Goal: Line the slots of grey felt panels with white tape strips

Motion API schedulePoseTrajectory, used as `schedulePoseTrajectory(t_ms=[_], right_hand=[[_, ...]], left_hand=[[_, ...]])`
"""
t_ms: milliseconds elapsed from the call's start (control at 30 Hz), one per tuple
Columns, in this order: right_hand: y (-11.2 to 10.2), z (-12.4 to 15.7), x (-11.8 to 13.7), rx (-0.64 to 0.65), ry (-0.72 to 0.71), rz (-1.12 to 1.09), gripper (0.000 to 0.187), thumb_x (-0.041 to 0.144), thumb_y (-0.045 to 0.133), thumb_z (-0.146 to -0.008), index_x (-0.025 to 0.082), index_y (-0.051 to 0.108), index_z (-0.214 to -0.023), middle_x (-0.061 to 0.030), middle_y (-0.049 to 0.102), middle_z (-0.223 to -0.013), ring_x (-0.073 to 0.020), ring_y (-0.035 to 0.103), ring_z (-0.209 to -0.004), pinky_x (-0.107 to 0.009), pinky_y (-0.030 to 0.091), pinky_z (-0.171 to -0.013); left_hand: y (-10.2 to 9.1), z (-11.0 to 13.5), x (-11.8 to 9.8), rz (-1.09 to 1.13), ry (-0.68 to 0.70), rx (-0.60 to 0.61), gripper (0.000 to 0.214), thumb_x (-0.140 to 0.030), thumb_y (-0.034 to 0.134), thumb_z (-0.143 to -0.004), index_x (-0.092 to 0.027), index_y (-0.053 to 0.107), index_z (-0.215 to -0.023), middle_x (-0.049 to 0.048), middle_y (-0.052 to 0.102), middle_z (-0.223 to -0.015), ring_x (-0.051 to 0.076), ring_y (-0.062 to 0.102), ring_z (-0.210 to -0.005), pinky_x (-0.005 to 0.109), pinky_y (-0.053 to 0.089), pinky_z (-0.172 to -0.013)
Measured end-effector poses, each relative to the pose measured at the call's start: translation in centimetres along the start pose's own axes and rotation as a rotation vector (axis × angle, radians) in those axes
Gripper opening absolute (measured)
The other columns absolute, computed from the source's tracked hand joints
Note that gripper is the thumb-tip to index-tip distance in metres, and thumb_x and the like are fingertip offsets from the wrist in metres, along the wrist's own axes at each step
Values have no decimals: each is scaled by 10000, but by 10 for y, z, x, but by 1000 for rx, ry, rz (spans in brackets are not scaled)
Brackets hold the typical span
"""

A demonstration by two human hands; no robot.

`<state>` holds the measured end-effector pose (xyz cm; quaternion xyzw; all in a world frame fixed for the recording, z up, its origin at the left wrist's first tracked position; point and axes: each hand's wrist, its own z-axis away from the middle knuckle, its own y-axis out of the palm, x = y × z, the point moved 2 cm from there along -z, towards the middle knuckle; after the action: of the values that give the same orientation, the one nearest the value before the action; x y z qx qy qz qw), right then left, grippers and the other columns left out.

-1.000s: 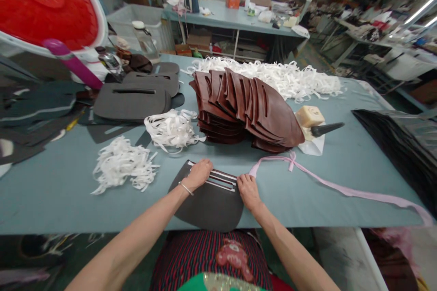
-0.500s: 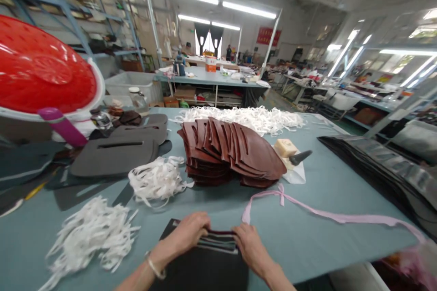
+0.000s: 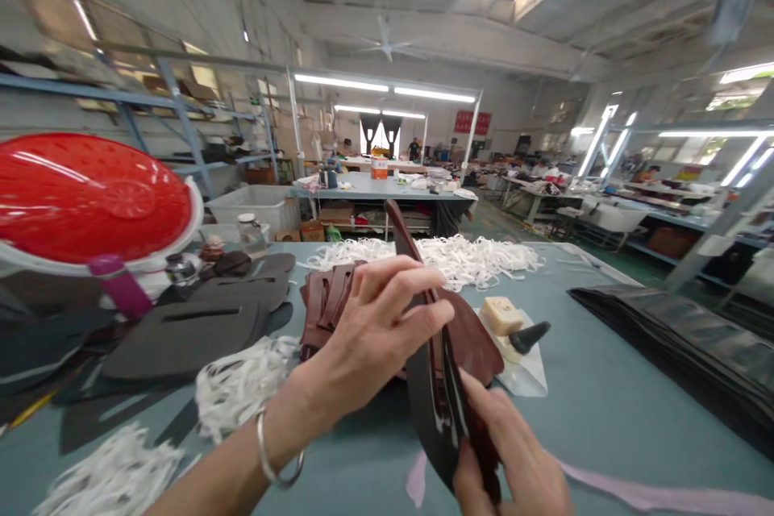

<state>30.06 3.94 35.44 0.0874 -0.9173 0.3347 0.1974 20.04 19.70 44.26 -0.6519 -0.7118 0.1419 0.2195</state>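
Note:
Both my hands hold a dark grey slotted panel [image 3: 428, 411] upright in front of me, edge-on to the camera. My left hand [image 3: 368, 339] grips its left face, thumb and fingers closed over the top part. Low down, my right hand [image 3: 508, 459] pinches its lower edge. Behind the panel lies a fanned stack of brown leather pieces [image 3: 330, 302] on the blue-grey table [image 3: 605, 395].
White strip piles [image 3: 242, 383] lie at left and at the back [image 3: 472, 254]. Grey foam panels [image 3: 181, 334] and a red basket [image 3: 90, 197] sit left. A soap-like block with a dark tool [image 3: 513, 322] is right of the stack; black sheets [image 3: 677, 339] far right; a pink ribbon [image 3: 634, 488] runs along the front.
The dark panel has been lifted off the table and turned upright between my hands. The camera has tilted up, showing more of the workshop.

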Motion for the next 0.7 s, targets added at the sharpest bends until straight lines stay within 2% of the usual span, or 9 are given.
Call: schedulePoseTrajectory(t_ms=[33,100,200,233,300,400,500,600,700], right_hand=[[5,-16,-2,-51,-24,42,539,132,429,-827,213,409,-1359,-110,619,-1053,-206,645,-845,-288,539,-683],[27,-46,-13,-51,-9,143,540,122,415,-814,133,421,-1354,-146,597,-1080,-226,642,-838,-310,536,-661],[81,-77,-48,186,131,231,535,120,417,-803,101,453,-1336,-154,578,-1119,-201,634,-763,-298,511,-630],[99,-82,-63,293,149,185,492,148,441,-813,134,496,-1302,-130,584,-1120,-190,631,-783,-290,506,-668],[126,-81,-96,447,157,82,307,278,534,-823,224,635,-1107,-50,625,-1012,-170,622,-834,-257,489,-740],[136,-64,-165,419,314,92,222,393,549,-839,252,683,-946,-38,638,-983,-195,586,-978,-284,454,-847],[123,-42,-248,300,625,215,356,372,428,-899,160,647,-1084,-153,588,-1147,-286,522,-1112,-412,417,-909],[118,-26,-313,288,822,262,470,416,422,-892,97,594,-1191,-198,573,-1183,-314,514,-1142,-436,392,-940],[135,-21,-343,347,885,221,538,496,402,-887,130,565,-1246,-163,590,-1186,-288,533,-1138,-411,405,-934]], left_hand=[[14,-7,8,-10,-41,-34,191,-170,560,-881,-274,609,-1034,13,571,-1175,192,421,-1180,360,351,-1004],[48,-10,31,-8,-181,-28,269,-144,509,-893,-287,586,-1108,27,552,-1200,191,438,-1177,372,366,-1008],[103,12,78,-66,-561,134,393,-138,443,-886,-226,476,-1267,76,527,-1250,197,463,-1189,376,371,-1022],[119,28,94,-146,-726,256,396,-170,448,-877,-227,469,-1268,71,524,-1262,194,462,-1201,359,368,-1028],[142,62,123,-224,-872,362,382,-225,469,-846,-151,511,-1219,134,553,-1221,253,496,-1172,398,384,-999],[156,114,157,-350,-1069,465,525,-380,470,-810,-21,498,-1192,263,550,-1194,377,494,-1166,511,366,-971],[159,151,184,-396,-1226,584,680,-520,441,-776,45,507,-1148,320,570,-1131,433,524,-1120,531,380,-935],[167,165,203,-372,-1304,696,784,-614,429,-755,42,504,-1178,315,576,-1141,430,545,-1111,490,408,-921],[179,162,208,-382,-1331,741,880,-679,444,-731,3,431,-1288,313,521,-1242,449,503,-1164,523,391,-927]])
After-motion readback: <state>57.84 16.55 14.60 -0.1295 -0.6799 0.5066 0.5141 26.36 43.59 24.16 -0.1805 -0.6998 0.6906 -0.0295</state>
